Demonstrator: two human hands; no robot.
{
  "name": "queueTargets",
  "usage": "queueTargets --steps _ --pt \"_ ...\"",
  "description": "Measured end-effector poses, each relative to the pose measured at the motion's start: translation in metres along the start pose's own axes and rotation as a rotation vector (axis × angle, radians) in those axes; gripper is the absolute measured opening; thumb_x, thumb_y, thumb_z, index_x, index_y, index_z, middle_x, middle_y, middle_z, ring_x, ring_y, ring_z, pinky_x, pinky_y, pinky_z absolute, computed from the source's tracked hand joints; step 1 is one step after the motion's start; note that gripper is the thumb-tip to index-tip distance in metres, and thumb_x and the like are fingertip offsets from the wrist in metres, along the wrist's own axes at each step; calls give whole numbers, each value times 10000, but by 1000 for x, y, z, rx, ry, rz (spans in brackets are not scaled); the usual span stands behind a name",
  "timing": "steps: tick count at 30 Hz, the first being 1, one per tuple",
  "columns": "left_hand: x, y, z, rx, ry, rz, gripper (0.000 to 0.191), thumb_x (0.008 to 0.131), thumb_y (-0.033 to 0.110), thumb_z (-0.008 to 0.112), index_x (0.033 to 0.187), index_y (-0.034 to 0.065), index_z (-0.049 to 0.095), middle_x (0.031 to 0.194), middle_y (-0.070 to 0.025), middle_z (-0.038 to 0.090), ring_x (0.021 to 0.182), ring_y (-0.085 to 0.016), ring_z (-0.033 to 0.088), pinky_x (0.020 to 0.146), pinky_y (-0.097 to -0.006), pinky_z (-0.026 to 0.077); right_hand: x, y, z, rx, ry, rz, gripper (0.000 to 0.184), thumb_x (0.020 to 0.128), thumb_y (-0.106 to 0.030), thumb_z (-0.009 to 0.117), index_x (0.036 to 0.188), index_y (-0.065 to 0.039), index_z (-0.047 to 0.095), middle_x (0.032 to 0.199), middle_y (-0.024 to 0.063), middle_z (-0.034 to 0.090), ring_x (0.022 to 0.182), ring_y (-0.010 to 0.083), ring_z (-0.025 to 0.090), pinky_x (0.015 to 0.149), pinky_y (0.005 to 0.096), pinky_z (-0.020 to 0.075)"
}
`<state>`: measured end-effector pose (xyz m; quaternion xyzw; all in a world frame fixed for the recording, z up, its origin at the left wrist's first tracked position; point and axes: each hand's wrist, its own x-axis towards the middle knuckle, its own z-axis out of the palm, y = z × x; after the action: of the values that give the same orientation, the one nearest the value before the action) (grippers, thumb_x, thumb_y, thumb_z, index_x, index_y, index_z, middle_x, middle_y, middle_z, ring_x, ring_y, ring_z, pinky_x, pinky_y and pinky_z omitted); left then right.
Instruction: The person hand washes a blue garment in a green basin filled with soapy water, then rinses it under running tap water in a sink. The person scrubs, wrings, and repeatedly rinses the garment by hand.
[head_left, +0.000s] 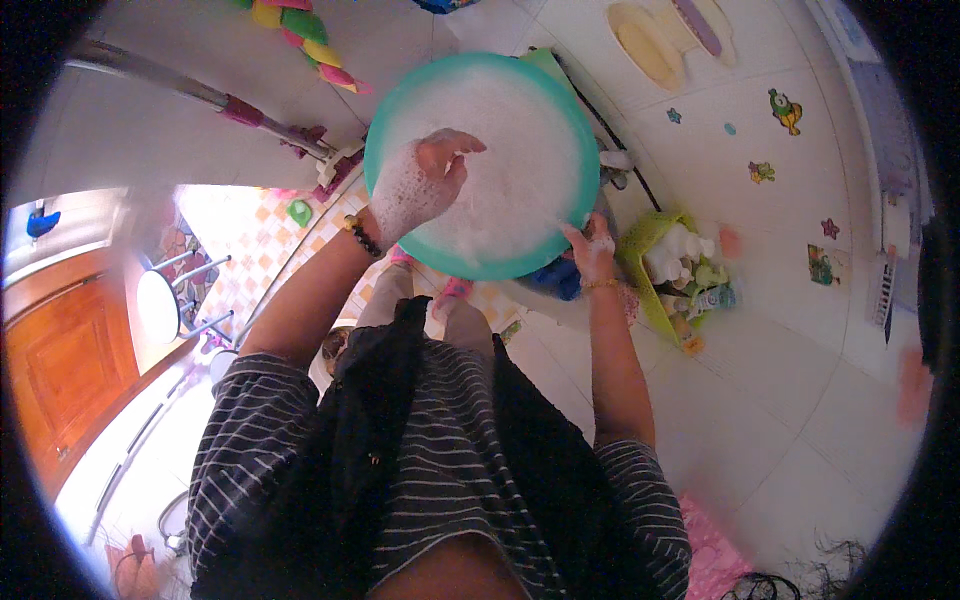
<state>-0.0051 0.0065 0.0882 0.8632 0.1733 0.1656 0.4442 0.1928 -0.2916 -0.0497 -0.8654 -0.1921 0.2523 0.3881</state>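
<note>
A round teal plastic basin (487, 271) is before me, its inside covered with white foam (517, 150). Over the left part of the foam is my left hand (429, 176), coated in suds, its fingers bent and apart with nothing seen between them. A dark beaded bracelet is on that wrist. My right hand (592, 244), also sudsy, grips the basin's rim at its lower right. Something blue, perhaps cloth (559, 279), shows below the rim beside that hand. What lies under the foam is hidden.
To the right, a yellow-green plastic basket (637, 251) holds several bottles. A pole with a maroon joint (244, 111) slants down at the upper left. A stool with a white seat (157, 306) lies near an orange wooden door (71, 367). Slippers (646, 46) are at the top right.
</note>
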Motion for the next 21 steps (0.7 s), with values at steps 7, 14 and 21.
queueTargets --steps 7,14,21 --pt "29 33 -43 -1630 -300 -295 185 988 132 569 1095 14 664 1237 -142 656 1018 -281 682 935 -422 533 -12 -23 10 -117 111 -43 459 887 -310 705 1189 14 587 1053 217 682 913 382 652 790 447 524" --pt "11 -23 8 29 145 162 334 820 14 660 1138 114 653 1198 -168 633 1161 -365 598 973 -457 503 -17 -13 7 -305 278 -181 459 823 -280 778 1167 -27 608 991 129 687 830 260 654 738 406 529" --pt "-13 -113 -60 365 69 -351 525 918 262 600 1392 82 465 1290 -214 574 1118 -380 610 933 -481 516 24 -20 9 -49 300 -170 492 801 -204 776 1231 -34 607 990 97 684 871 226 634 798 369 515"
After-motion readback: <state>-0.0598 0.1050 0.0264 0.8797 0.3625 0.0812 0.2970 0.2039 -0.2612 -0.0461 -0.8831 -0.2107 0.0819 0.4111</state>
